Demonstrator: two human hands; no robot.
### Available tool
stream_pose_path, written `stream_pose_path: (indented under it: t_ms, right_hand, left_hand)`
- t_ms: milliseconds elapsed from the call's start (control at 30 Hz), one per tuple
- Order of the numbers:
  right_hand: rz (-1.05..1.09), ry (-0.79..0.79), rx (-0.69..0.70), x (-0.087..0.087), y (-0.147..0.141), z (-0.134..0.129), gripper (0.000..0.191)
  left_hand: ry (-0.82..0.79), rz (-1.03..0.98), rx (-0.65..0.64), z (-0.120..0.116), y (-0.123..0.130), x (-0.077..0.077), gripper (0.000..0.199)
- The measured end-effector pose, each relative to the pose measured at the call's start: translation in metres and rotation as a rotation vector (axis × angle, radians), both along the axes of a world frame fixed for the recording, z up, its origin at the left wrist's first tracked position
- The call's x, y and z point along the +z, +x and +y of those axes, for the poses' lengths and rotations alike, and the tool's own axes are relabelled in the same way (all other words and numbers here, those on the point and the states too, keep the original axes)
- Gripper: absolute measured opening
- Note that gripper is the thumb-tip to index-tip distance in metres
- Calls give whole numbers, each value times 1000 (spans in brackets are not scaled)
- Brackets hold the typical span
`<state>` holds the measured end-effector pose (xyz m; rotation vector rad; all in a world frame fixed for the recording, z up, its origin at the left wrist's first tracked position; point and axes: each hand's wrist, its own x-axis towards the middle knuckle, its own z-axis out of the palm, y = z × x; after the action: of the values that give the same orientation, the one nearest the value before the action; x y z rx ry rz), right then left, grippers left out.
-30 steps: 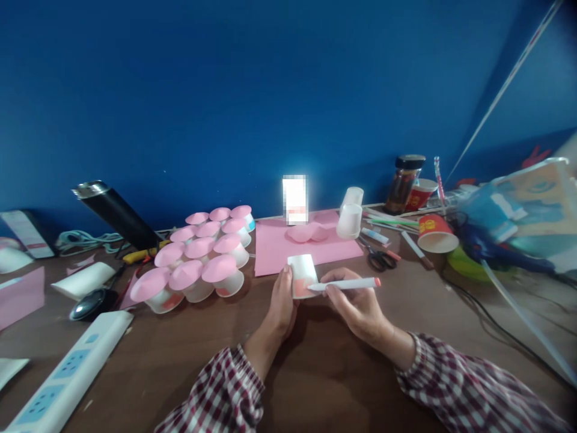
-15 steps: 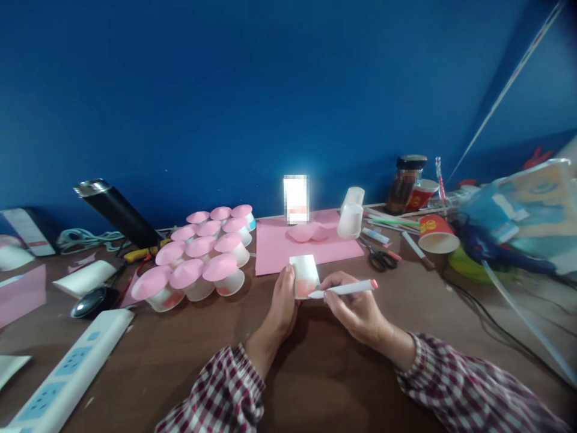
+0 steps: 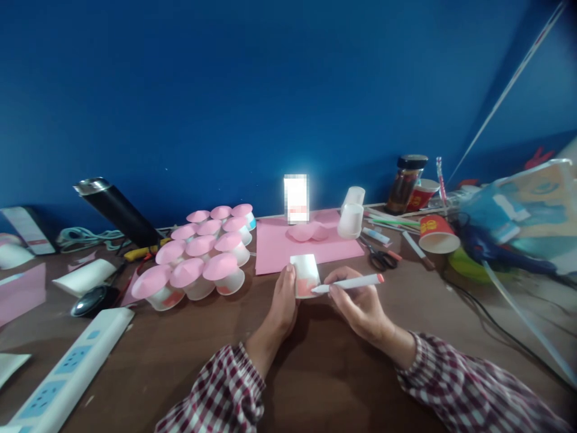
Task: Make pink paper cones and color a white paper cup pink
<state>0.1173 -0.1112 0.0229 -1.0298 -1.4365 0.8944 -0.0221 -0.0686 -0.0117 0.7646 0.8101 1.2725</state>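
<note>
My left hand [image 3: 283, 297] is closed round the left side of a small white paper cup [image 3: 305, 269], which has an orange-pink coloured patch near its lower end. Between the fingers of my right hand [image 3: 359, 307] is a white marker pen [image 3: 354, 282] with a red end. Its tip points left and meets the cup, or nearly so, at the coloured patch. Just behind the cup lies a pink paper sheet [image 3: 274, 255] with pink paper pieces [image 3: 303, 233] on it. To the left stand several white cups topped with pink paper cones [image 3: 220, 266].
White cups [image 3: 350, 222] stand at the pink sheet's right edge. Scissors [image 3: 382, 258], a capped marker [image 3: 417, 248] and a red paper cup [image 3: 438, 234] lie right. A power strip [image 3: 76, 367], black mouse [image 3: 94, 302] and black flask [image 3: 119, 211] are left. A bright, blurred-out phone-like screen [image 3: 296, 198] stands behind.
My right hand and the marker have shifted slightly to the right and up along the cup's coloured patch. The left hand and cup stay almost where they were.
</note>
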Motion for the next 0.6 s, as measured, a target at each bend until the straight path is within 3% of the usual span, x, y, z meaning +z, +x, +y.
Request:
stream_pose_path:
  t_ms: [167, 600]
  right_hand:
    - [-21, -1, 5, 1, -1, 0, 12]
    - [-97, 60, -7, 2, -3, -1, 7]
  left_hand:
    - [4, 47, -58, 0, -1, 1, 43]
    - [-7, 52, -11, -2, 0, 6, 41]
